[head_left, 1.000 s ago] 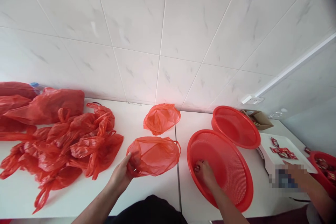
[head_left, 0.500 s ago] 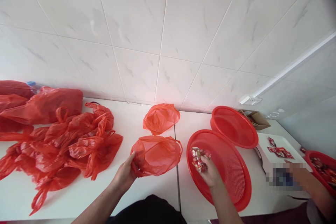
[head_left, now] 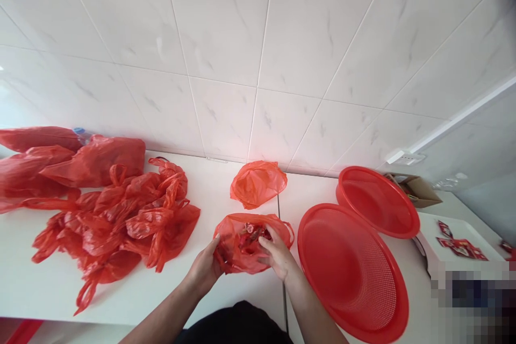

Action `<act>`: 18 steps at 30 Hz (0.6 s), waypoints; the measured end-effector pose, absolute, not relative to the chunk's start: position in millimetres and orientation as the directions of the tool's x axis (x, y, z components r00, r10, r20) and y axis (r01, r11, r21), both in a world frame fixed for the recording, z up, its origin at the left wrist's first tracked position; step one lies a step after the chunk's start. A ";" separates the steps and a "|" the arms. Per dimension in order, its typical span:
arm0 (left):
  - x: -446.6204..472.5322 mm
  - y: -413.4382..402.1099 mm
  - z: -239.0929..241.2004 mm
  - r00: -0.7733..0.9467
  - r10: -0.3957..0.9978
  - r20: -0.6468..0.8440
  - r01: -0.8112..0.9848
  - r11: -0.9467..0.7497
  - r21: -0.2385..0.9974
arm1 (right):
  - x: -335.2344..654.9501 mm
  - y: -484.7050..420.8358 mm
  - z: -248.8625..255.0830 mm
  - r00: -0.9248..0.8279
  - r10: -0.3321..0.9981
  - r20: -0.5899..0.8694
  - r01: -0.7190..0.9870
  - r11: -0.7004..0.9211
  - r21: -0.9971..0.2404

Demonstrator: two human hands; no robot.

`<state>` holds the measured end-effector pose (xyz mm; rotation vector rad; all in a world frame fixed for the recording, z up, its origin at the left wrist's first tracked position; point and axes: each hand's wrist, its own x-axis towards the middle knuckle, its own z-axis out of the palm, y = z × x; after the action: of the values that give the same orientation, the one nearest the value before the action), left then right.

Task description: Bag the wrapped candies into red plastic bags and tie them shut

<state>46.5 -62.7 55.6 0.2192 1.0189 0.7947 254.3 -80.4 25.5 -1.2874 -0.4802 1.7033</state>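
Note:
My left hand (head_left: 206,267) grips the left rim of a red plastic bag (head_left: 237,264), which lies with its mouth spread on the white table. Inside the bag is a small heap of red-and-white wrapped packets (head_left: 250,235). My right hand (head_left: 279,256) is at the bag's right side, fingers apart beside the packets; some fingertips are hidden by the bag. A second open red bag (head_left: 256,185) sits just behind it. To the right of my right hand is a red perforated basket (head_left: 342,263) with nothing in it.
Several filled, knotted red bags (head_left: 137,209) are piled on the left, with a bottle (head_left: 83,135) behind. Another red basket (head_left: 374,199) and a cardboard box (head_left: 419,191) stand at the back right. Red packets (head_left: 461,247) lie on a white tray (head_left: 479,231); a blurred patch covers the area before it.
My right hand has moved left from above the perforated basket to the bag, and its handful of packets is now inside. My left hand still holds the rim. The view has shifted slightly right-to-left.

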 end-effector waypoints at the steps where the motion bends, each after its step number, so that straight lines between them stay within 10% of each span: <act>1: 45.1 -62.4 54.3 0.279 0.684 -0.674 -0.492 0.705 0.512 | 258.7 -82.0 25.5 -0.007 0.829 -0.559 -0.390 -0.517 -0.762; 7: 37.3 -58.6 45.4 0.259 0.701 -0.664 -0.502 0.685 0.528 | 290.0 -91.1 21.0 0.116 0.837 -0.534 -0.264 -0.493 -0.829; 15: 30.9 -58.8 48.6 0.225 0.718 -0.659 -0.515 0.661 0.545 | 288.8 -80.7 21.4 0.485 0.870 0.083 0.490 -0.193 -0.850; 18: 27.8 -62.2 47.5 0.197 0.715 -0.671 -0.507 0.660 0.554 | 286.1 -73.5 17.6 0.468 0.882 0.063 0.536 -0.226 -0.813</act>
<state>27.8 -62.2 47.5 0.2285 1.0697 0.8657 286.1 -73.5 17.6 -1.9005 -1.1855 0.5353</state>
